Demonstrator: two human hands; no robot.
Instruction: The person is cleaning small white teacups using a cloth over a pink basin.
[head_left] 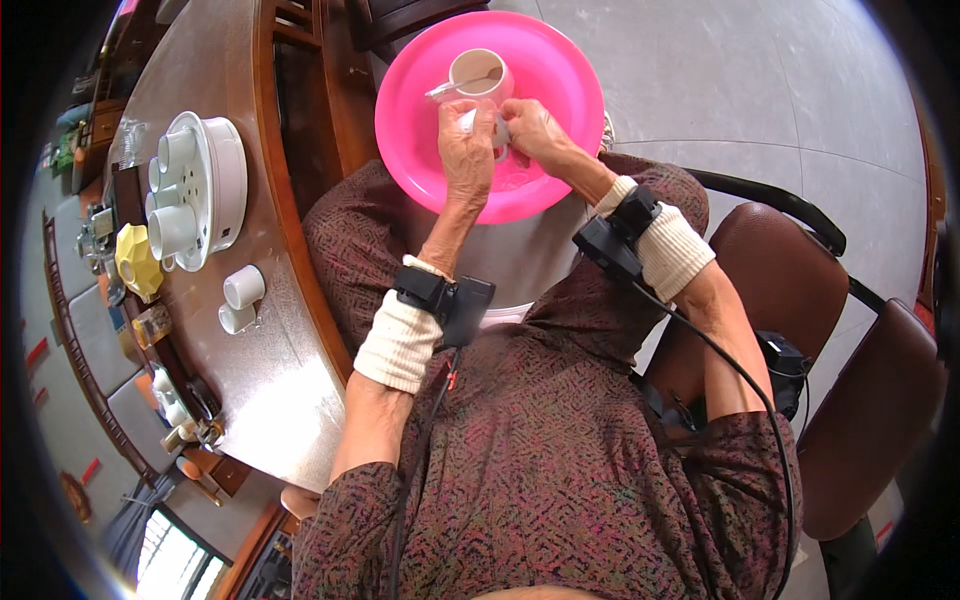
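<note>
A bright pink basin point(570, 70) rests over my lap, between my knees. Low inside it, my left hand point(467, 150) is closed around a small white cup point(500, 140), covering much of it. My right hand point(537, 130) is also closed, its fingers bent and pressed against the right side of the same cup; the fingertips are partly hidden. Just beyond my hands stands a larger white mug point(492, 88) with a spoon point(455, 86) leaning in it, the end jutting out over the left rim.
On the wooden table point(285, 350) at my left, a round white tray point(228, 180) holds several white cups. Two small white cups point(243, 287) lie nearer me in a wet patch. A yellow faceted object point(138, 262) sits behind. Brown chairs point(765, 290) stand at my right.
</note>
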